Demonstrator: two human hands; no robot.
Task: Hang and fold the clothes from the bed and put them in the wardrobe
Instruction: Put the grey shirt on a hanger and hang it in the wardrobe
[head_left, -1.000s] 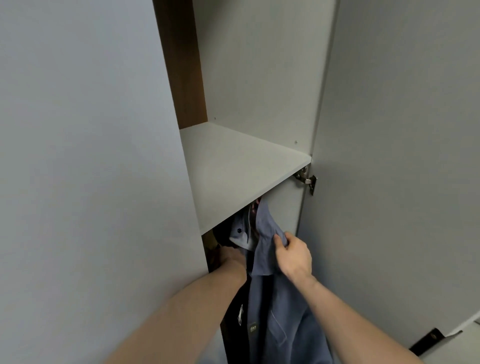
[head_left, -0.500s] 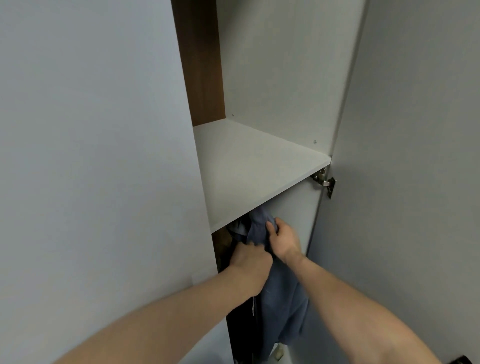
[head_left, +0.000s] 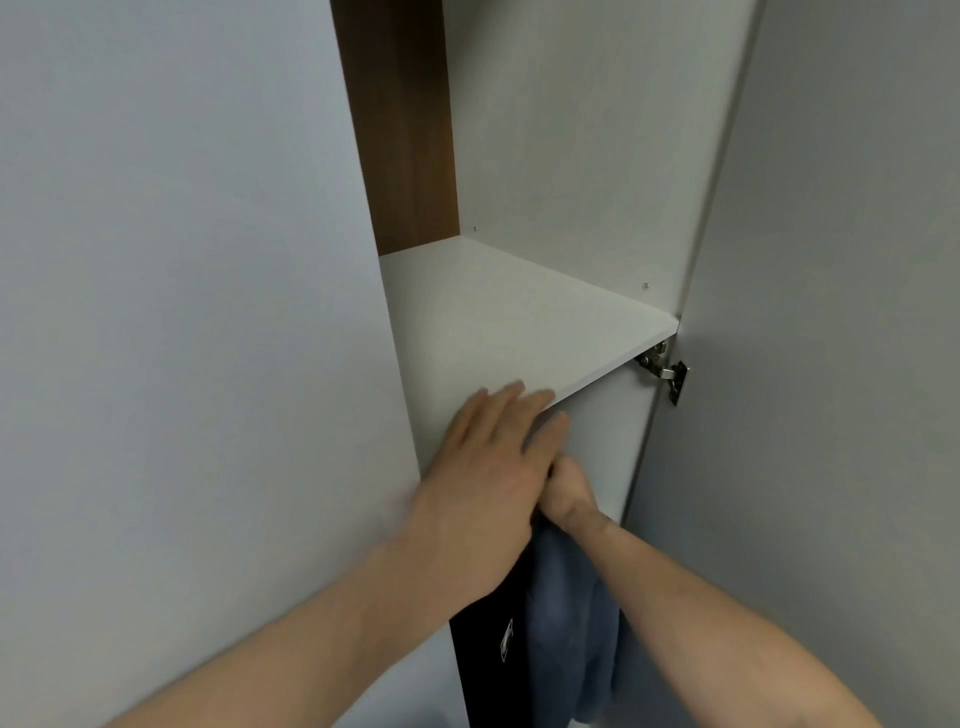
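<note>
Your left hand (head_left: 493, 467) is in the middle of the frame, a bit low. Its fingers are straight and flat, and they reach up over the front edge of the white shelf (head_left: 519, 322). It holds nothing.

Your right hand (head_left: 569, 493) is just to the right of it and partly hidden behind it. Its fingers are curled, and it sits right at the top of the blue shirt (head_left: 566, 623). It looks like it grips the shirt there, but your left hand covers the fingers, so you cannot see the grip well.

The blue shirt is inside the wardrobe (head_left: 587, 156), under the shelf, in the lower middle of the frame. It hangs straight down from your right hand, below both hands. Its long side runs up and down, and the bottom of it goes out of the frame. It is a soft gray-blue color with loose folds.

Just to the left of the blue shirt, touching it, hangs a black garment (head_left: 488, 660). It has a small white mark on it.

A gray door (head_left: 182, 312) fills the left side of the frame. Another gray door (head_left: 841, 364) fills the right side. A shiny metal hinge (head_left: 665, 371) sits under the right end of the shelf. A brown panel (head_left: 400, 130) stands at the back, above the shelf.
</note>
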